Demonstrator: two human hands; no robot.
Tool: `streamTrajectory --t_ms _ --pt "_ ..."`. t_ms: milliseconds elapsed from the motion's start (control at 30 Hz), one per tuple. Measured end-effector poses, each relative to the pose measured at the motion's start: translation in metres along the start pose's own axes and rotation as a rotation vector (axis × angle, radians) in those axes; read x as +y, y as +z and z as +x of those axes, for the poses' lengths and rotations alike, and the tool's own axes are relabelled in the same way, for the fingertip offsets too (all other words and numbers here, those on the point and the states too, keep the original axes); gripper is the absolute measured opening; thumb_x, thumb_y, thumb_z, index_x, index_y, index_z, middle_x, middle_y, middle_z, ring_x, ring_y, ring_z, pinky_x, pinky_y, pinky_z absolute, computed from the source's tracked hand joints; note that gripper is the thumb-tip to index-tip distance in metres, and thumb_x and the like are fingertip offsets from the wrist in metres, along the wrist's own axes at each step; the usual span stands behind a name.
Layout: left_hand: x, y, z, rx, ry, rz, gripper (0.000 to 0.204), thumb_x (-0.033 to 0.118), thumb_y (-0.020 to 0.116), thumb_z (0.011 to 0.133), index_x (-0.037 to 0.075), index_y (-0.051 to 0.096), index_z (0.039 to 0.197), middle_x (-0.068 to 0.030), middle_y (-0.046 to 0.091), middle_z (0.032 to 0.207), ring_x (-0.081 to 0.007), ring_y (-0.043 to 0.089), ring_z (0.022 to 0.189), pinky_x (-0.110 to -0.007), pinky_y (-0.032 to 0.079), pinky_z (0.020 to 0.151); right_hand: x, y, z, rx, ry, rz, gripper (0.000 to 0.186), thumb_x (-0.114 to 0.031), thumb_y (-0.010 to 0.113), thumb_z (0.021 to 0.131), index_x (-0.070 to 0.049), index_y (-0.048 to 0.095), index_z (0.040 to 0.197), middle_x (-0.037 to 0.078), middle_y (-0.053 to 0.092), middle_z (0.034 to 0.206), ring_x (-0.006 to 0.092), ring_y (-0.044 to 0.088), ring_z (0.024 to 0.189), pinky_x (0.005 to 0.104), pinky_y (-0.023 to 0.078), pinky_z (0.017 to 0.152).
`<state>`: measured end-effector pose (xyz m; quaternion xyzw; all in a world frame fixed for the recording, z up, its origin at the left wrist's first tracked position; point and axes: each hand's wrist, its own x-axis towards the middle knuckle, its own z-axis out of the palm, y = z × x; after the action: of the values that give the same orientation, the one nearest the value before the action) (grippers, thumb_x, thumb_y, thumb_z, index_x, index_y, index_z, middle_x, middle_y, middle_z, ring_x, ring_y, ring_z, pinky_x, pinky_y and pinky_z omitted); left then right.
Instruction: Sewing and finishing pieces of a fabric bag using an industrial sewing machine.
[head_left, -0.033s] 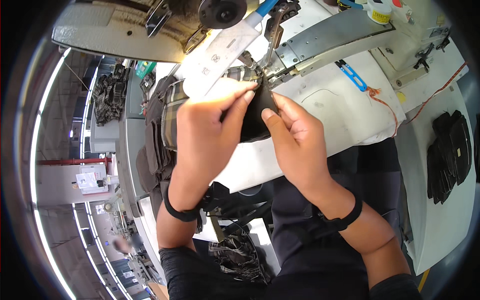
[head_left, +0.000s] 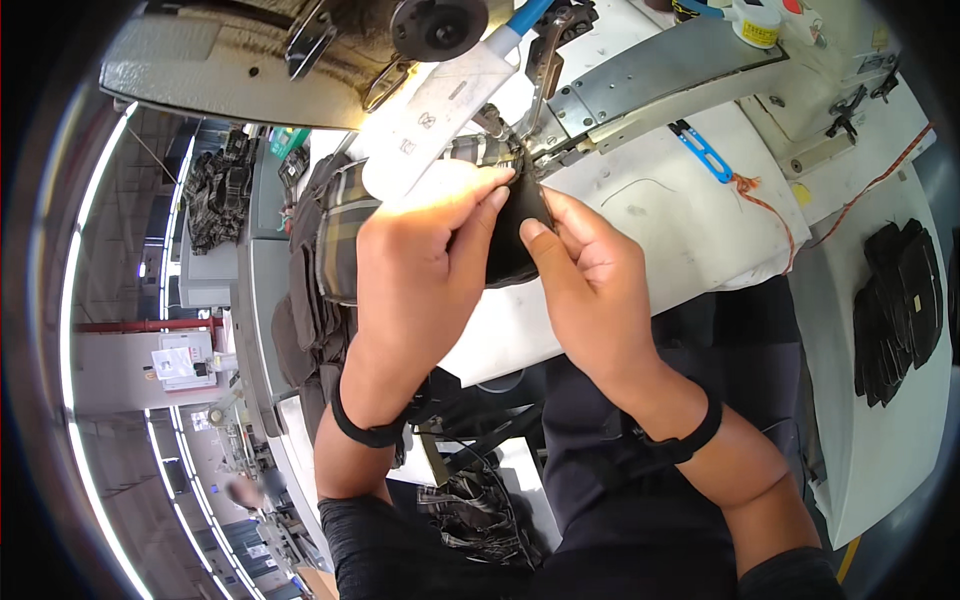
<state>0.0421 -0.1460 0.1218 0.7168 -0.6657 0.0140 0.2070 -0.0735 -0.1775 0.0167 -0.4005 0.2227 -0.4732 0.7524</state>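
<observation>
A plaid and black cloth piece (head_left: 345,235) lies at the working end of a sewing machine (head_left: 655,85), under a bright lamp. My left hand (head_left: 415,265) rests over its plaid part, thumb and forefinger pinched on the cloth close to the needle area. Just right of it, my right hand (head_left: 595,280) pinches the edge of the black part (head_left: 512,220) between thumb and fingers. The white machine part (head_left: 440,110) and my left hand hide some of the plaid. Glare washes out the back of my left hand.
Blue thread snips (head_left: 705,155) on an orange cord lie on the white table (head_left: 640,225). Stacked black cloth pieces (head_left: 900,310) sit at the far right. Dark cloth pieces (head_left: 315,280) hang at the left. More plaid cloth (head_left: 480,515) lies below the table. A person (head_left: 243,490) is far off.
The left part of the plaid cloth has shifted slightly left. My left hand has tilted a little; both hands keep their pinch on the cloth.
</observation>
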Motion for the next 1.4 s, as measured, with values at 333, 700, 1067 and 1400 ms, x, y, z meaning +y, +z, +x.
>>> streamTrajectory --t_ms 333,700,1067,1400 --pt "0.007 0.005 0.005 0.046 0.060 -0.006 0.016 0.002 0.073 0.096 0.000 0.079 0.110 -0.0203 0.074 0.090 -0.0339 0.072 0.073 -0.033 0.055 0.070 -0.012 0.001 0.002 -0.018 0.069 0.046 0.028 -0.002 0.058 0.110 0.008 0.064 0.135 -0.007 0.063 0.089 -0.0044 0.043 0.075 0.0174 0.035 0.061" --pt "0.009 0.017 0.005 0.078 -0.052 -0.100 0.017 0.000 0.074 0.097 -0.003 0.079 0.113 -0.0161 0.078 0.095 -0.0161 0.073 0.083 -0.028 0.055 0.079 0.003 -0.003 0.012 0.024 0.024 0.041 0.027 -0.003 0.058 0.106 0.004 0.069 0.130 -0.004 0.054 0.074 0.0015 0.039 0.065 0.0247 0.035 0.056" --pt "0.001 0.013 0.009 0.049 -0.202 -0.279 0.018 0.001 0.075 0.097 -0.004 0.080 0.114 -0.0104 0.079 0.105 -0.0148 0.071 0.098 -0.028 0.053 0.094 0.005 -0.004 0.017 0.019 0.072 0.126 0.015 -0.009 0.059 0.106 0.003 0.068 0.109 0.000 0.055 0.071 0.0039 0.042 0.063 0.0287 0.037 0.055" --pt "0.008 0.021 -0.012 0.117 0.063 -0.004 0.017 0.002 0.080 0.092 -0.001 0.080 0.109 -0.0139 0.077 0.097 -0.0200 0.073 0.082 -0.031 0.056 0.073 0.007 -0.014 0.016 0.029 -0.008 0.099 0.027 -0.002 0.060 0.103 0.009 0.068 0.126 0.010 0.075 0.095 0.0065 0.062 0.082 0.0264 0.052 0.073"
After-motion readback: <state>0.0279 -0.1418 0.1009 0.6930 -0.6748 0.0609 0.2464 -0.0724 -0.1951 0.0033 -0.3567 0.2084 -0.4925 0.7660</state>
